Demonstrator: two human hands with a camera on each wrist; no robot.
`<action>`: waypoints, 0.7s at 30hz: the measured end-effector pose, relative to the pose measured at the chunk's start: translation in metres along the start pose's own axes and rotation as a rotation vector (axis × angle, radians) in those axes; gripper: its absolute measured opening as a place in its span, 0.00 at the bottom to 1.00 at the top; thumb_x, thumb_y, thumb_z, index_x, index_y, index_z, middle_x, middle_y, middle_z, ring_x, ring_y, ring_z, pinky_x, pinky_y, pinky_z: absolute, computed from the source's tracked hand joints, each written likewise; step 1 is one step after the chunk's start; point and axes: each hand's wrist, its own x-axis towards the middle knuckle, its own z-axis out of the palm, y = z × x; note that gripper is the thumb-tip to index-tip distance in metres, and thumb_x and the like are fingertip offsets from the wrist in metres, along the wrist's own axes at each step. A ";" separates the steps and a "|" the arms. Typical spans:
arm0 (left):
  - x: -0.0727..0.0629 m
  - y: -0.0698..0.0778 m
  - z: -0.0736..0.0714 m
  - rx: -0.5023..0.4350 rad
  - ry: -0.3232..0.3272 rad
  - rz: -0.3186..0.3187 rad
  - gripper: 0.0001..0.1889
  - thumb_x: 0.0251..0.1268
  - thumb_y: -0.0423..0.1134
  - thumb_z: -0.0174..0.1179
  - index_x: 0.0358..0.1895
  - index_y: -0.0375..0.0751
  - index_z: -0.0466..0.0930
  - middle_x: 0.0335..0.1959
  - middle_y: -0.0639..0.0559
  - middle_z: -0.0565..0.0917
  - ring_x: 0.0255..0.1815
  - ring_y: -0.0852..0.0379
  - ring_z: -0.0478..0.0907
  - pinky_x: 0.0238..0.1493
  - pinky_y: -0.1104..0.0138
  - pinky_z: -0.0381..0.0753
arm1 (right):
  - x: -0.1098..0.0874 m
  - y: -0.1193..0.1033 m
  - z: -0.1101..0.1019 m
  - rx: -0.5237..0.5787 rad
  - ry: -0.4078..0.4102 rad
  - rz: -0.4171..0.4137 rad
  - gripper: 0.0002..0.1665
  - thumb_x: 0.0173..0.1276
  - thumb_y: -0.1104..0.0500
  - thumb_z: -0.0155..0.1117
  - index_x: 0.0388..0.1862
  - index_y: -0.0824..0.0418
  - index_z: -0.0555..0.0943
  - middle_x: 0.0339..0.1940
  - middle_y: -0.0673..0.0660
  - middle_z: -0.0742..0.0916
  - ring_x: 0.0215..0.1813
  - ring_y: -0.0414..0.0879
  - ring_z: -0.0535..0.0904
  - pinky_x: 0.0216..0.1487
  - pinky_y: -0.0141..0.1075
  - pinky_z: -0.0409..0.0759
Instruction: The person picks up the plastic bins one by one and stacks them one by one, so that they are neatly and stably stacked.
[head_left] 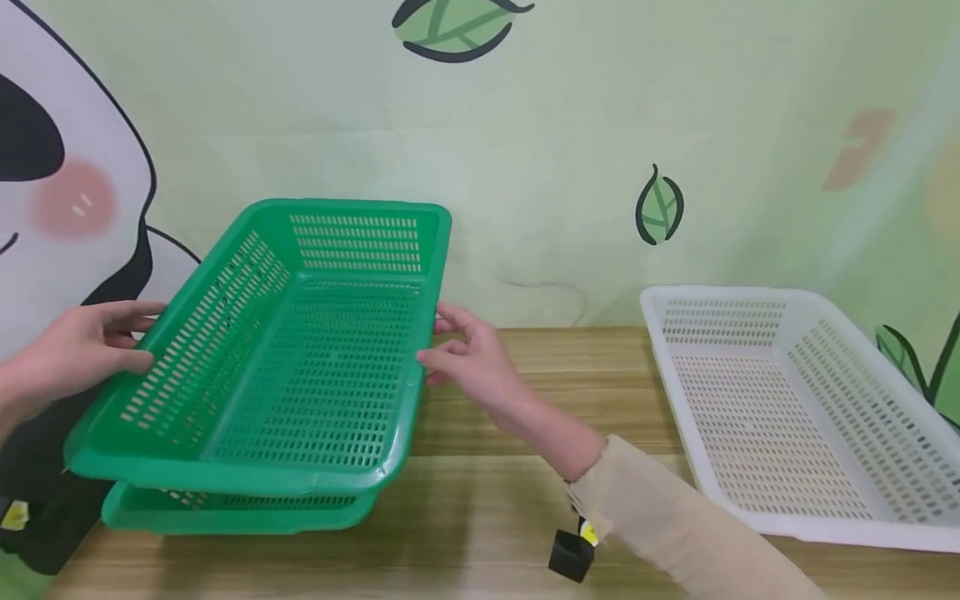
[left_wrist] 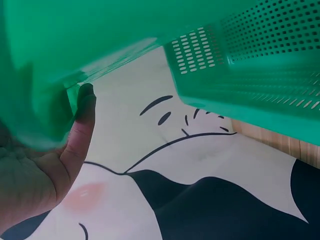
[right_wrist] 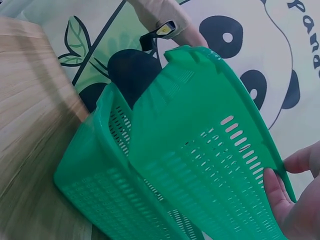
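Both hands hold a green slotted plastic basket (head_left: 322, 350) tilted, its open side toward me in the head view. My left hand (head_left: 90, 342) grips its left rim; in the left wrist view the thumb lies at the rim's edge and the other fingers are hidden. My right hand (head_left: 476, 358) pinches the right rim between thumb and fingers. Beneath it, a second green basket (head_left: 240, 518) stands on the table, mostly covered in the head view. In the right wrist view the held basket (right_wrist: 195, 105) leans at an angle above the lower basket (right_wrist: 85, 170).
A white slotted basket (head_left: 727, 293) stands on the right of the wooden table (head_left: 562, 358). Behind the table hangs a pale green backdrop (head_left: 555, 167) with a panda and leaves. A small black device (head_left: 572, 556) shows by the right sleeve.
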 end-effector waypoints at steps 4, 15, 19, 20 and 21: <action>0.000 -0.010 -0.005 0.014 0.041 0.000 0.35 0.53 0.28 0.56 0.63 0.19 0.53 0.50 0.21 0.69 0.34 0.50 0.78 0.26 0.65 0.79 | 0.003 0.002 0.005 -0.009 -0.011 -0.002 0.35 0.60 0.72 0.57 0.67 0.65 0.61 0.51 0.63 0.75 0.31 0.40 0.78 0.36 0.38 0.81; -0.010 0.000 -0.014 0.022 0.128 -0.002 0.32 0.51 0.24 0.53 0.60 0.14 0.53 0.45 0.17 0.67 0.29 0.44 0.77 0.22 0.62 0.79 | 0.009 0.010 0.017 0.010 -0.054 0.028 0.38 0.61 0.70 0.57 0.69 0.66 0.54 0.57 0.63 0.72 0.34 0.41 0.78 0.40 0.42 0.81; -0.008 -0.003 -0.015 0.034 0.120 -0.001 0.32 0.51 0.23 0.54 0.59 0.12 0.53 0.45 0.16 0.67 0.30 0.41 0.77 0.24 0.59 0.79 | 0.011 0.016 0.022 0.019 -0.050 0.053 0.38 0.62 0.70 0.57 0.69 0.67 0.54 0.60 0.64 0.70 0.32 0.40 0.77 0.38 0.37 0.81; -0.008 -0.005 -0.015 0.036 0.118 0.003 0.32 0.50 0.23 0.54 0.59 0.12 0.53 0.45 0.16 0.67 0.30 0.40 0.77 0.24 0.59 0.79 | 0.011 0.018 0.023 0.022 -0.051 0.058 0.38 0.62 0.70 0.57 0.69 0.67 0.54 0.61 0.64 0.70 0.32 0.40 0.77 0.37 0.36 0.81; -0.008 -0.007 -0.015 0.036 0.116 0.005 0.32 0.50 0.23 0.54 0.59 0.12 0.53 0.45 0.16 0.67 0.30 0.40 0.77 0.23 0.60 0.79 | 0.011 0.020 0.024 0.027 -0.052 0.065 0.39 0.62 0.71 0.57 0.69 0.67 0.54 0.61 0.64 0.69 0.31 0.40 0.77 0.37 0.36 0.81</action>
